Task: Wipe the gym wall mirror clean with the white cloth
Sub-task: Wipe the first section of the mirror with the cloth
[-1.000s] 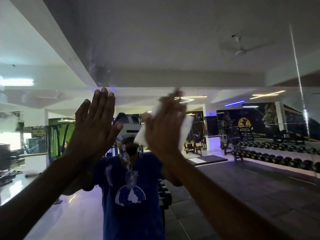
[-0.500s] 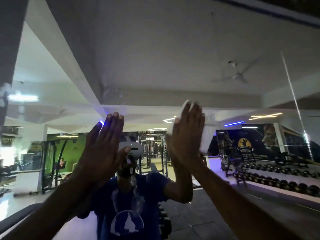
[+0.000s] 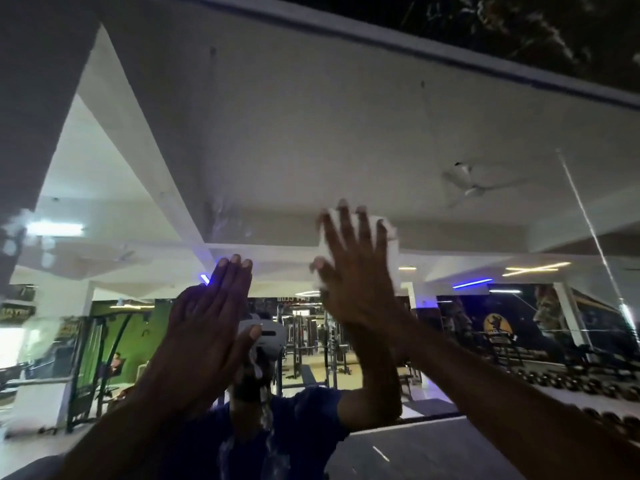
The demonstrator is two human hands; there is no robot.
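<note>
Spreading wide against the glass, the fingers [image 3: 360, 233] of the right hand [image 3: 356, 285] are fanned apart and pressed flat over the crumpled white cloth [image 3: 389, 230], pinning it to the large wall mirror [image 3: 311, 133] rather than curling round it; the cloth shows only as a pale edge past the fingertips and down the thumb side, blurred by motion. Below and left of the cloth, the left hand [image 3: 211, 334] lies open with its fingers [image 3: 235, 275] held close together and straight, thumb out to the side, palm toward the mirror; whether it actually touches the glass I cannot tell. Both bare forearms run down from the hands toward the lower corners of the view. Under the cloth, between the two wrists, the mirror reflects the person in a dark blue T-shirt [image 3: 298, 427] wearing a white headset [image 3: 268, 337]. Wet streaks and smears [image 3: 225, 216] sit on the glass left of the cloth. Right of the cloth the mirror reflects a ceiling fan [image 3: 467, 181], a blue light strip [image 3: 472, 283] and, lower down, a row of dark dumbbells [image 3: 571, 386].
</note>
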